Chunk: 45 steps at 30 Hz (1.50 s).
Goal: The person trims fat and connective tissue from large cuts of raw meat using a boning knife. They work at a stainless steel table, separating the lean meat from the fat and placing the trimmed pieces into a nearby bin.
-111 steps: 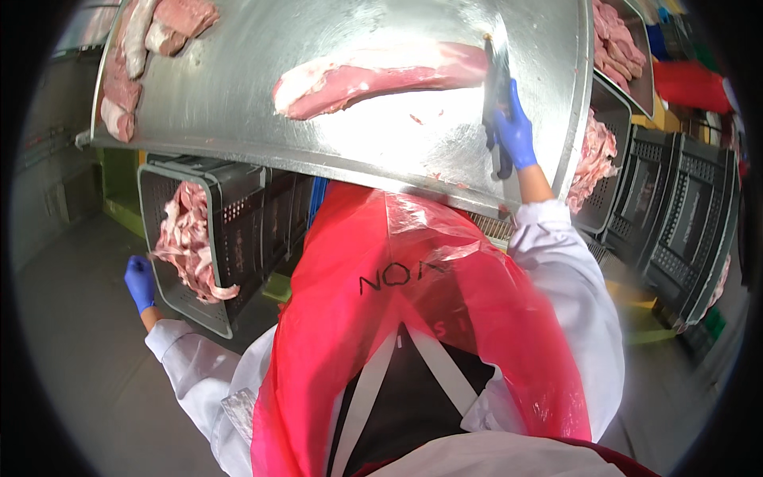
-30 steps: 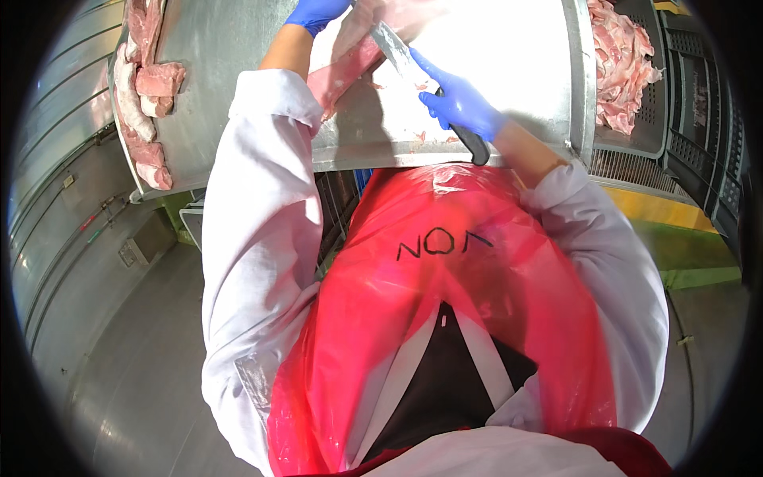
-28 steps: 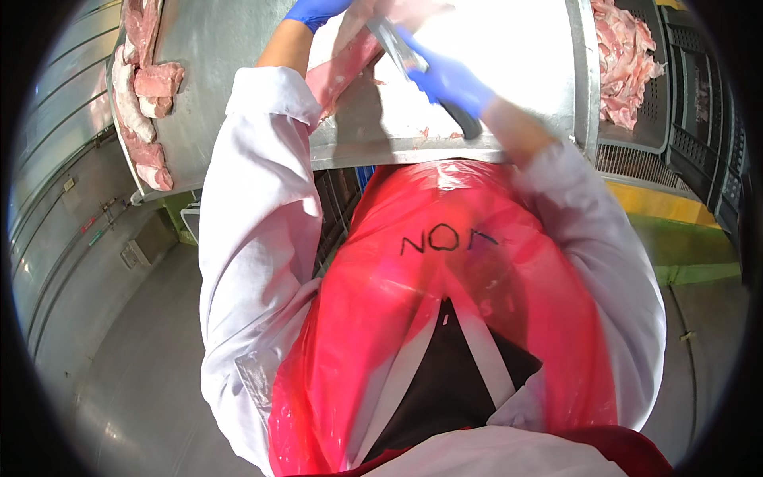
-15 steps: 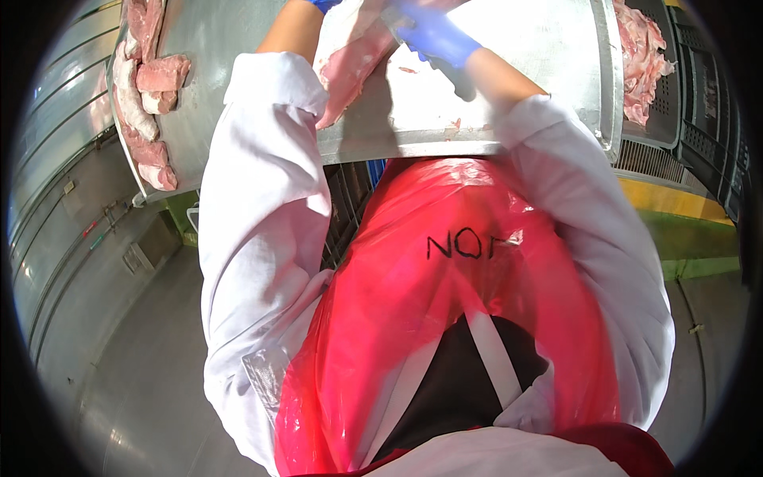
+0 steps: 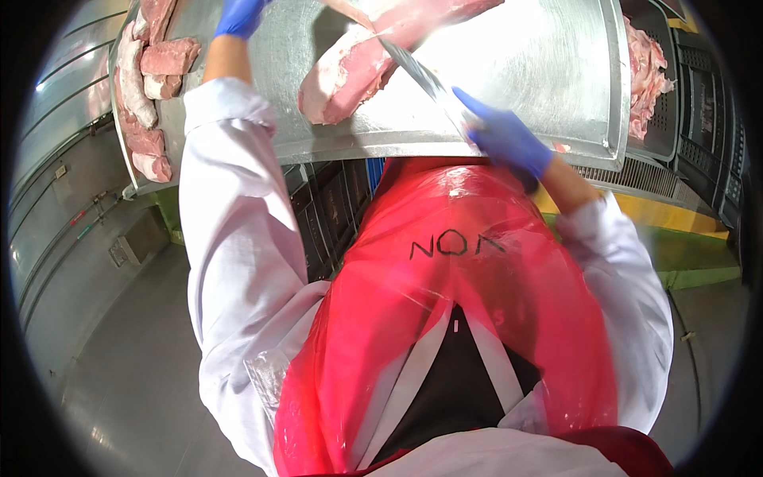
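Observation:
A long pale-pink cut of meat with whitish fat point(image 5: 343, 83) lies slantwise on the metal table point(image 5: 548, 95). My right hand point(image 5: 513, 137), in a blue glove, is closed round a knife point(image 5: 425, 75) near the front edge. The blade points away and to the left, its tip at the meat's upper side. From about the tip a thin strip of meat point(image 5: 347, 10) stretches up and left out of view. My left hand point(image 5: 241, 16), also gloved in blue, is at the top edge, left of the meat; its fingers are cut off by the frame, so its grip is hidden.
Several trimmed meat pieces point(image 5: 143, 99) lie along the table's left edge. On the right, meat trimmings point(image 5: 648, 79) lie in a black crate point(image 5: 671, 119), with more dark crates point(image 5: 719, 151) beyond. The table has a raised metal rim point(image 5: 613, 131) on the right.
My left hand has moved left and away from the meat. My right hand has drawn the knife nearer and to the right, leaving the blade in plain view.

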Each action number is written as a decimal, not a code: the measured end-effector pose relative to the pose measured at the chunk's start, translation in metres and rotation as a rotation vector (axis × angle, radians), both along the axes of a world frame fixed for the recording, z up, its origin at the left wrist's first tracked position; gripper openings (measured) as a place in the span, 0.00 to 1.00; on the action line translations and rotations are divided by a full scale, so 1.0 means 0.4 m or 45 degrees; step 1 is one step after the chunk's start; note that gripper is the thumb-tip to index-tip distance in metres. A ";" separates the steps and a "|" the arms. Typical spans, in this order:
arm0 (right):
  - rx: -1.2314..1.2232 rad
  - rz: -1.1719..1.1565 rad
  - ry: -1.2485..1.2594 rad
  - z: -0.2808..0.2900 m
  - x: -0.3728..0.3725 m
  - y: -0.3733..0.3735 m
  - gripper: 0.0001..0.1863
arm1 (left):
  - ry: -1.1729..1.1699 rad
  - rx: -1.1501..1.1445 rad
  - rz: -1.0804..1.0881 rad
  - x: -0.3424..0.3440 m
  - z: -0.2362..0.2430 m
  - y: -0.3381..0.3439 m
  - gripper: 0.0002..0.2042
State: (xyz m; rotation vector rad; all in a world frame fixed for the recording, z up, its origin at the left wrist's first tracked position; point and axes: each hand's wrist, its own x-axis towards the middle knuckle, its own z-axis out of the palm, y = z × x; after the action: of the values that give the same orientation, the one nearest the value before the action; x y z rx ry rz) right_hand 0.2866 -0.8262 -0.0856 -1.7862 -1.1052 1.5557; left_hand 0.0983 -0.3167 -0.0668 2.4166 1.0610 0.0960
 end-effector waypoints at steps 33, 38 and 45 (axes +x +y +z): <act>0.151 -0.076 0.114 -0.001 -0.142 0.428 0.35 | 0.078 0.002 -0.535 0.101 0.228 -0.357 0.09; 0.212 0.148 0.100 -0.013 -0.154 0.279 0.33 | -0.085 0.219 -0.525 -0.046 0.242 -0.304 0.10; 0.438 0.224 -0.143 -0.080 -0.190 0.378 0.32 | -0.120 0.336 -0.428 -0.065 0.316 -0.349 0.09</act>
State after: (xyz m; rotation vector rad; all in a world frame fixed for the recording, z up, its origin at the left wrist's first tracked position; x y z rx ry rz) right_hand 0.2105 -0.6749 -0.1176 -1.5920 -1.5178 1.2750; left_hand 0.0723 -0.4563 0.0597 2.7611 0.6210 0.2450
